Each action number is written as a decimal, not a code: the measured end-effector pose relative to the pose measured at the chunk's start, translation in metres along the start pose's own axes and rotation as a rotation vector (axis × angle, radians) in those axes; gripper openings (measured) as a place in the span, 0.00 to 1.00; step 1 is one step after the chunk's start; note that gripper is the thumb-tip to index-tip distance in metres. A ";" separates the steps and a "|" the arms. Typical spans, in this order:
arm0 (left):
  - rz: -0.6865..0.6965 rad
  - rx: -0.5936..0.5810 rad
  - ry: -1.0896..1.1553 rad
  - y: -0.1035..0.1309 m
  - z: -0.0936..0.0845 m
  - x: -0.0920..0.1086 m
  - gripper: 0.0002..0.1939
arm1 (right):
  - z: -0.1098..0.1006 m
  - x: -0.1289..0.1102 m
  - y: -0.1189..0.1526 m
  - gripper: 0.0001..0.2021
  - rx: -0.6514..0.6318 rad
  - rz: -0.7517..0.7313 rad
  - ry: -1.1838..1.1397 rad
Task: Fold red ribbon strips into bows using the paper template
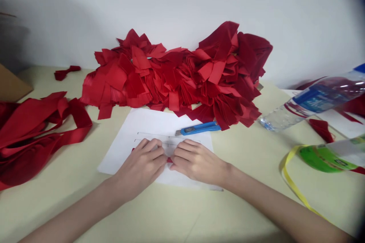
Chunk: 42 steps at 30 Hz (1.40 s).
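Note:
My left hand (146,161) and my right hand (194,159) are close together over a white sheet of paper (116,155) with thin drawn lines. Both have their fingers curled and pinch a small red ribbon piece (169,160), which shows between them; most of it is hidden under the hands. A bit of red also peeks out beside my left fingers. Just beyond my right hand, a blue cutter knife (199,128) lies across the paper's upper edge, its far end touching the red pile.
Behind the paper rises a large heap of folded red ribbon pieces (171,79). Loose red ribbon (42,129) lies at left, near a cardboard box (11,83). At right are a clear bottle (310,98), a green-labelled bottle (327,157) and a yellow strap (293,186).

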<state>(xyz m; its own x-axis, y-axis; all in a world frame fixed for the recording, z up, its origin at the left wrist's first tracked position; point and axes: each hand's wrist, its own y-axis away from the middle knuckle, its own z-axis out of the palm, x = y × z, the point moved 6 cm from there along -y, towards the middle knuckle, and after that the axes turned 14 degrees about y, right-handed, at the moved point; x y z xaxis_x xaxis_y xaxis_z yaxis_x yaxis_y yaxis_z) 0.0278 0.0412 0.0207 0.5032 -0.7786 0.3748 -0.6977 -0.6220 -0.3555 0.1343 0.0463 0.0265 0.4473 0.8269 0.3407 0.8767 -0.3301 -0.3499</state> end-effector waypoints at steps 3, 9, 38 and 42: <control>-0.051 0.010 0.080 -0.002 -0.002 -0.006 0.12 | 0.002 0.001 -0.002 0.14 -0.021 0.002 0.012; -0.111 -0.012 0.150 -0.006 -0.002 -0.012 0.12 | 0.004 0.003 -0.001 0.10 -0.074 -0.018 0.047; -0.026 0.069 0.040 -0.016 -0.011 0.013 0.11 | -0.031 0.025 0.003 0.09 -0.063 0.231 -0.176; -0.098 0.091 0.104 -0.011 -0.014 0.004 0.10 | -0.082 0.094 0.069 0.09 0.312 0.847 0.033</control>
<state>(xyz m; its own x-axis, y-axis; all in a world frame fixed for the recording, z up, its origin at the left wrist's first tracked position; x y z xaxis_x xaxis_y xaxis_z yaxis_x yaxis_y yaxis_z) 0.0307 0.0463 0.0380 0.5074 -0.7043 0.4965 -0.5967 -0.7028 -0.3873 0.2514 0.0639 0.1062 0.9305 0.3474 -0.1157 0.1651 -0.6800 -0.7144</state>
